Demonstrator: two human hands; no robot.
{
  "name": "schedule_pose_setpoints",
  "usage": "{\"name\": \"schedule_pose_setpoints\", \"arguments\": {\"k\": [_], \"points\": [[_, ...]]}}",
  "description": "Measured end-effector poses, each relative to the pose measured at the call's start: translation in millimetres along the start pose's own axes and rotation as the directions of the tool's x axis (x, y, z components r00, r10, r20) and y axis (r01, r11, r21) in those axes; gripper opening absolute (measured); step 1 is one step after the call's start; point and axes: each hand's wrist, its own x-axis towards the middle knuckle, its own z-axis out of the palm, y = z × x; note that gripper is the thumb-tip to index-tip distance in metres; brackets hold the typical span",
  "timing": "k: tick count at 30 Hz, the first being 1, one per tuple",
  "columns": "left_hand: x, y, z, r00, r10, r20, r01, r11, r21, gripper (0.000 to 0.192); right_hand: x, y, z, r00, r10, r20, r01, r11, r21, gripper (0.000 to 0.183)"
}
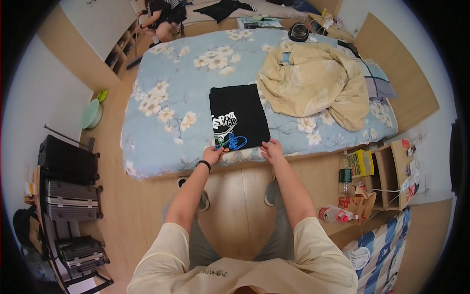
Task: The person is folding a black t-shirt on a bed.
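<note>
A black garment with a white, blue and green print [240,114], folded into a rectangle, lies flat near the front edge of a bed with a blue floral sheet [165,139]. At its near left corner, my left hand [213,155] pinches the cloth between thumb and fingers; a dark band is round that wrist. My right hand [271,150] has its thumb and fingers at the near right corner, touching the cloth. A crumpled yellow quilt [312,84] lies to the right of the garment.
Beyond the bed's far left corner, a person [163,20] sits holding a long-handled tool. A small black fan [299,32] stands on the far side. Suitcases [71,198] are at left. Plastic bottles [344,176] and a paper bag [358,202] stand by a wooden shelf [389,176] at right.
</note>
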Motion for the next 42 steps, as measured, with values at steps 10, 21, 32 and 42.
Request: {"name": "schedule_pose_setpoints", "arguments": {"k": [10,21,32,42], "points": [[-39,9,-4,0.994,-0.076,0.078,0.077,0.997,-0.013,0.022,-4,8,-21,0.999,0.039,-0.031,-0.043,0.994,-0.105,0.022],[-89,40,6,0.959,0.283,0.010,-0.237,0.781,0.577,0.040,12,19,-73,0.736,-0.677,-0.020,0.330,0.385,-0.862,0.047],[-126,71,21,0.927,0.310,0.210,-0.369,0.661,0.654,0.038,-9,13,19,0.815,-0.548,0.187,0.382,0.266,-0.885,0.066],[-82,62,13,0.928,0.364,-0.075,-0.340,0.914,0.220,0.053,-84,22,96,0.411,-0.445,0.796,0.820,-0.201,-0.536,0.022]]}}
